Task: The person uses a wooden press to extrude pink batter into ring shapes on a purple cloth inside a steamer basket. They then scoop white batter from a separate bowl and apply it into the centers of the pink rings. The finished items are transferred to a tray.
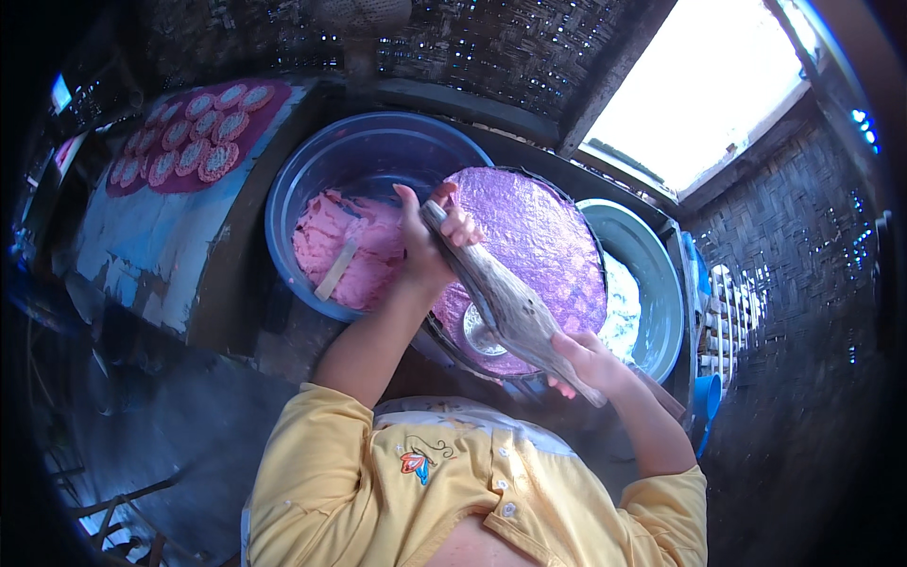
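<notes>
A long piece of weathered grey wood, wide in the middle and narrow at its ends, slants across in front of me. My left hand grips its upper left end, thumb raised and fingers curled round it. At the lower right end, my right hand is closed on the wood. Below it lies a round tray-like surface, covered in shiny purple-pink sheeting with a dark rim. A small silvery round piece rests on that surface, partly hidden by the wood.
Behind my left forearm, a blue basin holds pink dough-like paste and a flat pale stick. A green basin with white material stands right. Several pink-edged rounds lie on a pink sheet at far left.
</notes>
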Demonstrator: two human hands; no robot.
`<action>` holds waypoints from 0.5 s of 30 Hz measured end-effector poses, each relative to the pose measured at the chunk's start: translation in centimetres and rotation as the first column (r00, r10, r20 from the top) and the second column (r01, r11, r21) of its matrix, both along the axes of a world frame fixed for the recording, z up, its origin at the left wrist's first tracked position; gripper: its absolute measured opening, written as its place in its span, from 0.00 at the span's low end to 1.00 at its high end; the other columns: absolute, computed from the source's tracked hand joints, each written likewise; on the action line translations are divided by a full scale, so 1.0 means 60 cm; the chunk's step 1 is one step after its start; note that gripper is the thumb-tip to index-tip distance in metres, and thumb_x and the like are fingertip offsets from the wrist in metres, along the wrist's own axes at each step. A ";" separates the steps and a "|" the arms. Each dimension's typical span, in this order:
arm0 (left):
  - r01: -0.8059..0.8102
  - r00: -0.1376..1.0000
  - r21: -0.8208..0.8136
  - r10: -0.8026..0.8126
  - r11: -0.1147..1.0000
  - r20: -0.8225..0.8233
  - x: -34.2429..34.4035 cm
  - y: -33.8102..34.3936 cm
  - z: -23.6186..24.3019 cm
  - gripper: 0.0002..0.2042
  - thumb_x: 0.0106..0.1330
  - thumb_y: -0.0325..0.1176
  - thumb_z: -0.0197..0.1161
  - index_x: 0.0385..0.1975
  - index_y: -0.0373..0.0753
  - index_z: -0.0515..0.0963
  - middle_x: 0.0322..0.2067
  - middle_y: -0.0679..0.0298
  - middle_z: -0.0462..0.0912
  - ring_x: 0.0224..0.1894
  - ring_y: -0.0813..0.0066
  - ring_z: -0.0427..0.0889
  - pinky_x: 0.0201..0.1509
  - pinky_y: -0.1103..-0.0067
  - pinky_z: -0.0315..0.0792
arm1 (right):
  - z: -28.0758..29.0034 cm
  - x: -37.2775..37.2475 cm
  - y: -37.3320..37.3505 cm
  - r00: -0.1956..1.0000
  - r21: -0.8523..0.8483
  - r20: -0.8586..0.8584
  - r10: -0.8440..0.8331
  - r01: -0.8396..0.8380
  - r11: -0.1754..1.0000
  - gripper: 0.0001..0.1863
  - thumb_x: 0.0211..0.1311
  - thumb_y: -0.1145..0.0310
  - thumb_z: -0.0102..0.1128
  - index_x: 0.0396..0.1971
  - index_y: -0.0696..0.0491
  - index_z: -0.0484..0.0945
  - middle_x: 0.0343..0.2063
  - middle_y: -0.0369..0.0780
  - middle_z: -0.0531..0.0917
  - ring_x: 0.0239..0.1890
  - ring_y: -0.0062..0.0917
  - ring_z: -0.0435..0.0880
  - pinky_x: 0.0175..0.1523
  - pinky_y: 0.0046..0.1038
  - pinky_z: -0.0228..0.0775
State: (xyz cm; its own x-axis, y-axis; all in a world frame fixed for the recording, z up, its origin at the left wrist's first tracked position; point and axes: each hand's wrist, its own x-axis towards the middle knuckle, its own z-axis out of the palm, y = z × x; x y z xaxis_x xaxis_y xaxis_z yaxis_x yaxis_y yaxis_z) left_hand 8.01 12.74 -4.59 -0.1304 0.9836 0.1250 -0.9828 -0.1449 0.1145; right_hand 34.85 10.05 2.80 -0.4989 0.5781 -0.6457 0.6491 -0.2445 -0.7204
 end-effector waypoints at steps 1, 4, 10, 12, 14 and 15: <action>-0.019 0.999 0.016 0.019 1.000 -0.031 -0.009 0.002 0.012 0.38 0.59 0.72 0.32 0.43 0.44 0.75 0.09 0.73 0.58 0.13 0.78 0.62 0.29 0.75 0.64 | 0.000 -0.006 0.000 0.998 0.020 -0.055 0.031 -0.030 0.999 0.26 0.68 0.50 0.41 0.40 0.61 0.74 0.20 0.40 0.79 0.16 0.19 0.76 0.21 0.21 0.71; -0.079 0.968 -0.043 0.066 0.996 -0.243 -0.039 0.007 0.056 0.44 0.56 0.75 0.25 0.55 0.42 0.68 0.33 0.59 0.76 0.34 0.66 0.74 0.47 0.66 0.67 | 0.008 -0.023 0.006 0.966 0.086 -0.255 0.043 -0.022 0.996 0.25 0.68 0.49 0.42 0.43 0.60 0.71 0.20 0.39 0.78 0.16 0.19 0.75 0.20 0.20 0.68; 0.004 -0.113 0.410 0.408 0.912 -0.906 -0.023 -0.051 0.012 0.36 0.66 0.58 0.42 0.62 0.32 0.57 0.56 0.53 0.70 0.61 0.64 0.66 0.66 0.68 0.56 | 0.010 -0.066 0.003 0.899 0.137 -0.422 -0.116 0.190 0.972 0.24 0.68 0.49 0.42 0.45 0.57 0.71 0.22 0.37 0.78 0.20 0.18 0.76 0.25 0.20 0.68; 0.000 -0.461 0.364 0.323 0.931 -0.826 -0.012 -0.071 -0.043 0.30 0.68 0.49 0.49 0.61 0.32 0.59 0.55 0.55 0.71 0.60 0.66 0.67 0.65 0.69 0.60 | -0.005 -0.083 0.001 0.828 0.279 -0.547 0.126 0.038 0.959 0.23 0.68 0.51 0.44 0.44 0.59 0.73 0.23 0.35 0.77 0.24 0.17 0.76 0.28 0.21 0.68; -0.138 -0.338 0.188 0.132 0.972 -0.932 -0.029 -0.087 -0.090 0.27 0.67 0.45 0.51 0.60 0.34 0.61 0.54 0.56 0.71 0.59 0.68 0.69 0.64 0.69 0.61 | -0.025 -0.094 0.007 0.782 0.406 -0.572 0.246 0.010 0.914 0.19 0.65 0.55 0.52 0.38 0.57 0.79 0.23 0.34 0.78 0.30 0.22 0.78 0.35 0.26 0.70; -0.175 -0.272 0.286 0.233 0.942 -0.934 -0.039 -0.096 -0.106 0.26 0.67 0.45 0.52 0.60 0.35 0.62 0.53 0.57 0.72 0.58 0.69 0.69 0.64 0.70 0.62 | -0.035 -0.092 0.013 0.893 0.590 -0.369 0.259 0.009 0.807 0.17 0.63 0.56 0.54 0.35 0.56 0.80 0.23 0.35 0.78 0.30 0.25 0.78 0.36 0.27 0.70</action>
State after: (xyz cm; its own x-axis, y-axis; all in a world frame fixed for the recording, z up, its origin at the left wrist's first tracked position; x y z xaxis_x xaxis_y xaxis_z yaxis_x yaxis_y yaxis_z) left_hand 5.68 6.99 -10.98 -0.0185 0.9263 0.3763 0.4014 -0.3378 0.8513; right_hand 29.31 10.84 0.73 -0.7309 0.6797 0.0615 0.2525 0.3530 -0.9009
